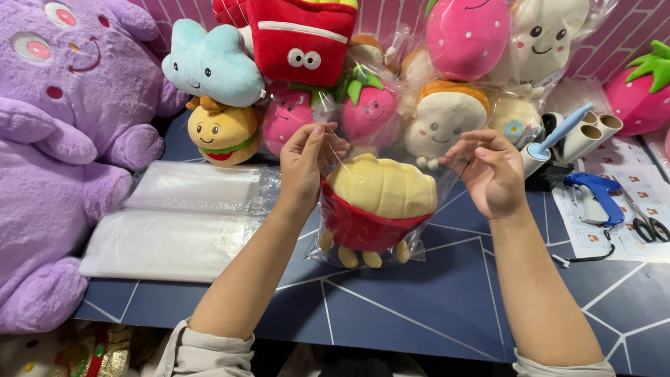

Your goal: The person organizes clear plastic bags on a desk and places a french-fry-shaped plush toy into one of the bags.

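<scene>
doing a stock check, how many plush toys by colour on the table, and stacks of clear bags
purple plush: 1
blue cloud plush: 1
red and yellow plush: 2
pink strawberry plush: 4
clear bag stacks: 2
total: 10

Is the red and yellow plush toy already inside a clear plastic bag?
Yes, the clear bag wraps the plush toy.

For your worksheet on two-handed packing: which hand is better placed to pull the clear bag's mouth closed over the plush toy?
Probably the left hand: its fingertips already pinch the clear bag edge directly above the red and yellow plush toy. The right hand holds the far edge, off to the side.
</scene>
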